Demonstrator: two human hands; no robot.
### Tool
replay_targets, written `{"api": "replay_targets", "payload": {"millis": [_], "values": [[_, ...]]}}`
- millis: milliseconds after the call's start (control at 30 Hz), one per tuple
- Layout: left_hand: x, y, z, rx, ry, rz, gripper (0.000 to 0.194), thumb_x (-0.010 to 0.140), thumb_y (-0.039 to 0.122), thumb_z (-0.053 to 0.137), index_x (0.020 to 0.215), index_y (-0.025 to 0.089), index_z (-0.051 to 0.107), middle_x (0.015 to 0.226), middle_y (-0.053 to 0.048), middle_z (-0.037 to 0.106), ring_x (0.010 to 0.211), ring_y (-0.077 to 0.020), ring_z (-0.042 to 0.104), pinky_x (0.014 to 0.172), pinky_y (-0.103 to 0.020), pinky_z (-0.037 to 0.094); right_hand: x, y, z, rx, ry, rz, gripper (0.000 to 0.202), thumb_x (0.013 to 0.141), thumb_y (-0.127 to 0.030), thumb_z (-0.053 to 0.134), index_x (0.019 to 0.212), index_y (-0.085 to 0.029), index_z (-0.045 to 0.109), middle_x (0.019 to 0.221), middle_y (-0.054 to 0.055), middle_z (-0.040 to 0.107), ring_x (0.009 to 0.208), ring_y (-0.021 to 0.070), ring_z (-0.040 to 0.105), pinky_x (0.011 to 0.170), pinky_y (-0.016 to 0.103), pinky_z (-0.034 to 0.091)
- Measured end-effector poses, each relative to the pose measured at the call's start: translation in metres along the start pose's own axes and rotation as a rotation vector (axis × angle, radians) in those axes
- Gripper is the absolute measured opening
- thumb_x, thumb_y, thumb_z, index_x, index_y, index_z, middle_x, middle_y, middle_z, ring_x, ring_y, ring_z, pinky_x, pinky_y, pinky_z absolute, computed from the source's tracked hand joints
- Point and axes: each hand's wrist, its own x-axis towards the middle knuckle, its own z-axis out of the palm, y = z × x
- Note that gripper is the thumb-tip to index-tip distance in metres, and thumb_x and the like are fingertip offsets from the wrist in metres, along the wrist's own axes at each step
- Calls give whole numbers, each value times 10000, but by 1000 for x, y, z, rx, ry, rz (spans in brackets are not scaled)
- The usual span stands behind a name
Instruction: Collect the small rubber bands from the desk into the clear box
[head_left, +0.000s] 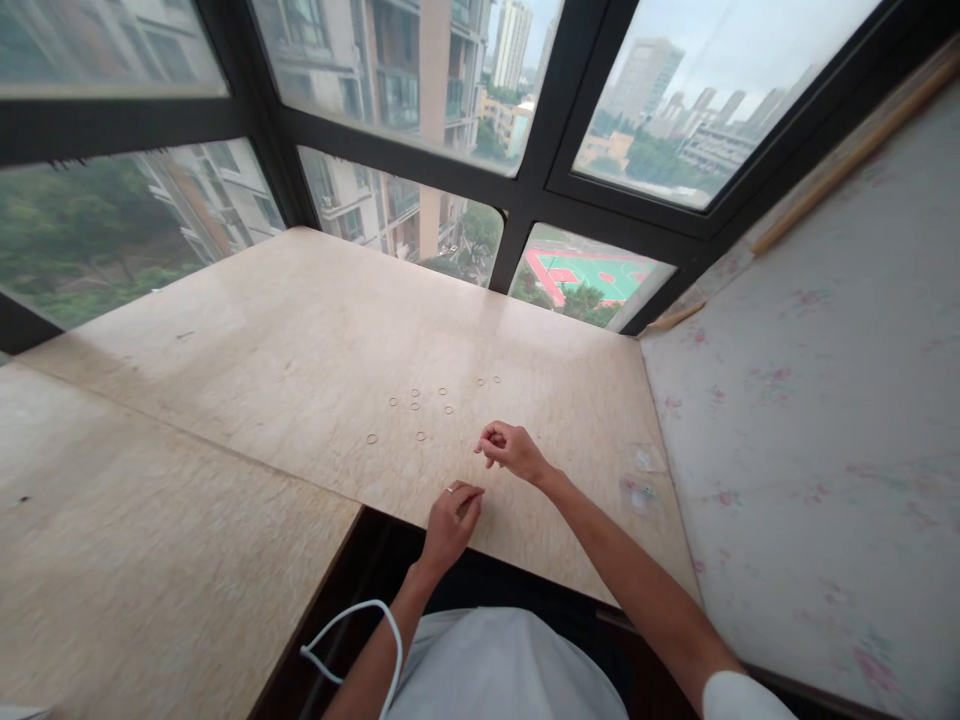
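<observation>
Several small thin rings lie flat and scattered on the pale marbled tabletop [247, 330], among them a ring [421, 436] near the middle and a ring [372, 439] farther left. My left hand [452, 520] is at the table's front edge, its fingers pressed together; a band shows on one finger. Just beyond and to the right, my right hand [511, 450] is curled in a pinch above the tabletop. Whatever either hand's fingertips hold, if anything, is too small to make out. The two hands are apart, and the nearest rings lie to their left and beyond them.
Clear plastic bags [639, 494] lie on the right side of the table by the papered wall [810, 450]. Dark window frames [517, 215] border the far edge. A white cable [352, 608] loops beside my left forearm. A seam crosses the tabletop at left.
</observation>
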Motion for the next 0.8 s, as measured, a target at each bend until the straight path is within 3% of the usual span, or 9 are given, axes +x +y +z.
{"api": "replay_targets", "payload": {"millis": [133,233,367,533,800], "values": [[9,1,-4,-38,-4,-66,212,875,265,488,897,199,689,875,-60,684,832,-189,633,761,-320,497,-17,-6,-9,387,156,-33,164,855,-352,555,852,-188,546,848,53,727,593,128,689,447,189,460],[14,0,-5,-47,8,-112,218,863,308,506,873,201,696,855,-52,690,803,-185,640,720,-305,504,-27,-7,-17,501,234,-21,201,828,-372,613,903,-190,575,847,60,732,610,145,699,463,207,488],[18,1,-4,-40,33,-171,233,847,345,523,864,199,703,862,-56,698,800,-192,648,701,-303,510,-43,-3,-28,523,297,-14,286,815,-395,642,1016,-192,631,886,73,741,669,179,723,484,233,526],[22,4,4,21,55,-211,258,838,378,523,867,199,707,877,-62,702,763,-194,647,666,-303,510,-63,9,-38,484,400,5,247,822,-411,636,910,-184,677,853,71,744,673,186,727,467,231,532],[27,14,31,94,-7,-147,255,847,371,511,867,203,702,878,-59,710,766,-197,652,648,-303,513,-92,28,-51,526,573,125,228,818,-414,628,798,-191,583,778,64,727,654,184,716,481,232,512]]}}
